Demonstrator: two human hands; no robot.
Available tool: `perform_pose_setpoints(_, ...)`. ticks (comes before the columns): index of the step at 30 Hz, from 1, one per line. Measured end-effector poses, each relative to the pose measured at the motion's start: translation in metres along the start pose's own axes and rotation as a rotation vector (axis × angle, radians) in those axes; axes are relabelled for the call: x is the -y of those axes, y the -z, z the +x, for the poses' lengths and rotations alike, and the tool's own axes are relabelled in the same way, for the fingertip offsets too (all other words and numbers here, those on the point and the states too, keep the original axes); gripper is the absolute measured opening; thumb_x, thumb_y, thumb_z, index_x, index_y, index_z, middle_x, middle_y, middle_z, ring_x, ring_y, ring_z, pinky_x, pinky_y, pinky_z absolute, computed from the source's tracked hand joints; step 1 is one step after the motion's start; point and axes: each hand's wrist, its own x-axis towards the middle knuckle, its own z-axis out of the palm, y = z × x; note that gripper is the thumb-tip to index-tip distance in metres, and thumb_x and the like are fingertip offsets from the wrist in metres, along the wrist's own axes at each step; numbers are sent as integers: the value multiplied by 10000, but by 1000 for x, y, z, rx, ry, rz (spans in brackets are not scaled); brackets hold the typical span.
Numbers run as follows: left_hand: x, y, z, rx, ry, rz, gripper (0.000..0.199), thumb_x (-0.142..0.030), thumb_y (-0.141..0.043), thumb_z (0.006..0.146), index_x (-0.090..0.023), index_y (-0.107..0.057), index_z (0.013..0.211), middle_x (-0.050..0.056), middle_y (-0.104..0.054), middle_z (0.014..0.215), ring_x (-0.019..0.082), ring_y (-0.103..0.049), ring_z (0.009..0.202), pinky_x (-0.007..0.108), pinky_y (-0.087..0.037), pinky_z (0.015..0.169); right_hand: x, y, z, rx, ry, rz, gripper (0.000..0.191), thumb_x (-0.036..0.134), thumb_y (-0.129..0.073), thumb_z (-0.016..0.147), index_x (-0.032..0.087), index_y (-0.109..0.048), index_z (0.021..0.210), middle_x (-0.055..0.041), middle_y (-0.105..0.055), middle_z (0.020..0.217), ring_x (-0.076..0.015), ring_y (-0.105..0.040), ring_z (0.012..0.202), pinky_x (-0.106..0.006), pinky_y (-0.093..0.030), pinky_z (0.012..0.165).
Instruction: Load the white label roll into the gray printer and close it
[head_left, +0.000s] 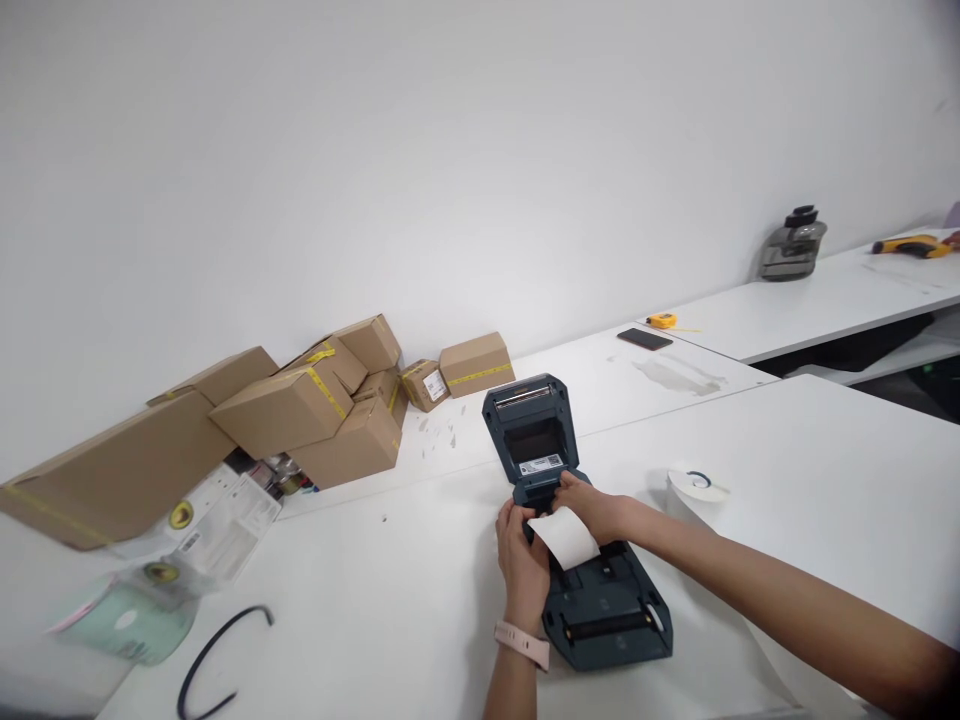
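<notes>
A dark label printer [611, 600] lies open on the white table, its lid [531, 430] tipped back on the far side. A strip of white label paper [566, 537] curves up out of the body, between my hands. My left hand [523, 560], with a pink band on the wrist, is closed round the printer's left edge near the hinge, thumb beside the paper. My right hand [589, 508] comes in from the right and reaches into the printer behind the paper. Its fingers are bent, and their tips are partly hidden, so what they grip does not show.
Cardboard boxes [277, 415] are piled at the back left. Bagged items [131, 620] and a black curved strip [217, 650] lie at left. A paper roll [694, 487] is right of the printer. Farther back are a phone [645, 339], tape measure [661, 321] and jug [793, 247].
</notes>
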Motion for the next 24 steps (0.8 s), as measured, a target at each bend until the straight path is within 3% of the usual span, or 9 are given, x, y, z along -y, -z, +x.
perform_pose_setpoints(4, -4, 6, -13, 0, 1, 6, 273, -204, -495, 868, -181, -675, 1073, 154, -528, 1449, 296, -418, 1410, 459, -352, 1155, 1, 5, -13, -47, 12, 46, 150, 106, -691, 659, 171, -727, 789, -121, -748, 873, -303, -664, 883, -501, -396, 978)
perform_pose_setpoints(7, -10, 15, -34, 38, -25, -69, 386, -136, -442, 840, -195, -685, 1134, 109, -532, 1467, 268, -423, 1414, 427, -337, 1185, 4, 18, -34, -118, 27, 107, 237, 133, -681, 702, 189, -748, 922, -118, -750, 978, -292, -656, 962, -517, -317, 1081)
perform_pose_setpoints(11, -19, 21, -62, 182, -68, -100, 481, -149, -529, 805, -206, -641, 1270, 115, -630, 1351, 281, -530, 1316, 439, -376, 1168, 8, 49, -73, -91, 104, 416, 310, 166, -668, 758, 263, -774, 1032, -56, -768, 984, -263, -667, 962, -511, -256, 1129)
perform_pose_setpoints(13, -23, 18, -70, 172, -123, -21, 381, -170, -624, 772, -208, -702, 1144, 117, -708, 1184, 302, -599, 1211, 507, -353, 1177, 7, 67, -88, -84, 82, 561, 281, 246, -668, 813, 275, -777, 1070, -48, -775, 1006, -268, -670, 985, -472, -347, 1077)
perform_pose_setpoints(16, -22, 10, -77, 107, -331, 76, 139, -145, -674, 771, -255, -723, 839, 45, -744, 848, 252, -689, 919, 595, -322, 1174, 3, 90, -98, -337, -64, 723, 268, 434, -621, 898, 247, -771, 1018, -57, -767, 1042, -262, -679, 992, -389, -488, 920)
perform_pose_setpoints(20, -9, 0, -92, 33, -592, 199, 192, -128, -625, 841, -285, -693, 755, 1, -717, 715, 177, -679, 714, 558, -433, 1102, -8, 109, -82, -860, -187, 685, 357, 520, -543, 947, 258, -679, 1148, -72, -694, 1213, -268, -622, 1139, -442, -467, 1006)
perform_pose_setpoints(22, -1, -4, -103, -24, -638, 239, 219, -131, -579, 871, -292, -704, 791, 17, -727, 736, 180, -688, 725, 533, -472, 1067, -14, 117, -64, -970, -211, 640, 424, 539, -515, 956, 285, -601, 1285, -73, -618, 1351, -283, -555, 1248, -490, -432, 1060)
perform_pose_setpoints(24, 6, -7, -112, -72, -663, 239, 235, -137, -546, 894, -295, -713, 842, 38, -746, 782, 197, -707, 779, 512, -507, 1026, -22, 125, -42, -981, -251, 676, 498, 562, -485, 963, 288, -534, 1377, -77, -534, 1462, -298, -462, 1357, -525, -372, 1118)
